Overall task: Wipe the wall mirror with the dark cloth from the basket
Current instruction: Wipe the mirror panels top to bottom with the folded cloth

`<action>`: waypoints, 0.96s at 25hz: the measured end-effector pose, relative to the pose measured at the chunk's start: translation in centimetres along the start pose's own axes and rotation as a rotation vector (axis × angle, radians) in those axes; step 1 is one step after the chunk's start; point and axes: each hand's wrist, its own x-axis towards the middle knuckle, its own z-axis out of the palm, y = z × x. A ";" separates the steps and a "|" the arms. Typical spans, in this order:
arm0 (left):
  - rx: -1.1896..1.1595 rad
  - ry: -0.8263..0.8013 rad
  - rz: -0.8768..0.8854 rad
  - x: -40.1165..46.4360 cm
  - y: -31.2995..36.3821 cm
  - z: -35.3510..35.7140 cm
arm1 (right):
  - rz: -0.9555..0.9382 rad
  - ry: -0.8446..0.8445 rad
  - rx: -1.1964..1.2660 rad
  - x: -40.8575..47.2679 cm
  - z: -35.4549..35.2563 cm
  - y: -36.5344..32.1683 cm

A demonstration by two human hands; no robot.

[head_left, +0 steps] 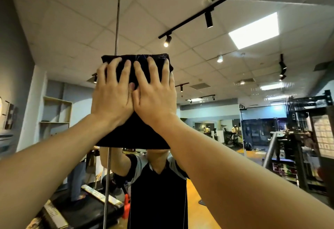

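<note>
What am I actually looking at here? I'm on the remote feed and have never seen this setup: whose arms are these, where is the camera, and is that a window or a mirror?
There is no machine: these are a person's two bare hands. The single picture comes from a wide-angle camera worn on the person's head, so the arms reach away from you. The left hand and the right hand lie side by side, fingers straight and spread, pressing a folded dark cloth flat against the wall mirror. So it is a mirror: the room, the ceiling lights and the person's own torso below the cloth are reflections. A thin vertical seam between mirror panels runs behind the cloth.
</note>
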 end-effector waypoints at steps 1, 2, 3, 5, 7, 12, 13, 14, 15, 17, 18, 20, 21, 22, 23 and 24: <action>-0.002 0.003 -0.003 -0.1 0.4 0.1 | -0.012 0.001 -0.004 -0.1 -0.1 0.3; -0.006 0.003 -0.004 -0.1 0.8 0.3 | -0.021 0.000 -0.008 -0.3 -0.2 0.8; -0.008 0.001 -0.005 -0.2 1.3 0.4 | -0.029 -0.003 -0.009 -0.5 -0.3 1.2; -0.012 0.006 -0.007 -0.3 2.4 0.8 | -0.039 0.001 -0.006 -0.7 -0.5 2.3; -0.012 0.015 -0.008 -0.3 3.8 1.0 | -0.040 0.014 0.002 -0.8 -0.8 3.5; -0.023 0.016 -0.012 0.0 6.8 1.8 | -0.048 0.025 -0.009 -1.3 -1.7 6.4; -0.030 0.011 -0.015 0.1 7.4 2.0 | -0.043 0.031 -0.009 -1.4 -1.9 7.1; -0.035 0.004 -0.016 0.2 8.0 2.2 | -0.039 0.036 -0.009 -1.5 -2.0 7.6; -0.039 -0.002 -0.012 0.3 8.6 2.3 | -0.036 0.040 -0.009 -1.5 -2.2 8.2; -0.041 -0.008 -0.001 0.5 9.8 2.6 | -0.030 0.045 -0.011 -1.6 -2.5 9.5; -0.038 -0.010 0.005 0.7 10.5 2.7 | -0.028 0.046 -0.014 -1.7 -2.8 10.2; -0.039 -0.012 0.019 1.0 12.2 3.1 | -0.020 0.043 -0.028 -1.9 -3.4 11.9; -0.043 -0.008 0.028 1.2 13.2 3.4 | -0.016 0.045 -0.035 -2.1 -3.7 12.9; -0.051 -0.004 0.034 1.3 14.6 3.8 | -0.013 0.048 -0.039 -2.2 -4.1 14.2; -0.059 0.002 0.039 1.5 16.0 4.2 | -0.012 0.047 -0.045 -2.4 -4.6 15.7; -0.065 0.007 0.045 1.6 17.7 4.7 | -0.017 0.037 -0.058 -2.6 -5.2 17.4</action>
